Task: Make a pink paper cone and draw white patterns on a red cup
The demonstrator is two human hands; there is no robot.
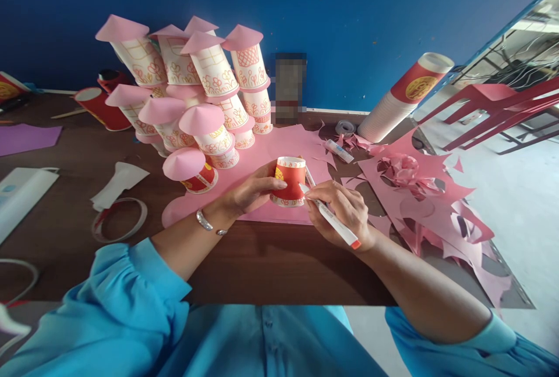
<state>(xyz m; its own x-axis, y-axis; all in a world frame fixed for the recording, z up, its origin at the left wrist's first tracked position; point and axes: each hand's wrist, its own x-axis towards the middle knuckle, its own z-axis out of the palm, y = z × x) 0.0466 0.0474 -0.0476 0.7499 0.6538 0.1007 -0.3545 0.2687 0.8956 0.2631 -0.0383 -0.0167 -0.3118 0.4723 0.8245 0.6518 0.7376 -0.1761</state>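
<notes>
My left hand [257, 187] is closed around a red paper cup [293, 178] with white bands at top and bottom and a yellow print on its left side. Small drawn marks run along both white bands. Between the fingers of my right hand [343, 208] sits a white marker [334, 224] with an orange-red end; its tip is close to the cup's right side. Whether the tip touches the cup I cannot tell. Behind the cup, partly hidden, lies another slim white pen [310, 175]. Pink paper [279, 144] lies under the hands.
Several decorated cup towers with pink cone roofs [201, 119] stand at left. Beside them lie a tape ring [120, 220] and a white paper piece [117, 185]. At right are pink paper scraps [419, 205], a glue stick [339, 150], grey tape [345, 127] and a tall cup stack [404, 98].
</notes>
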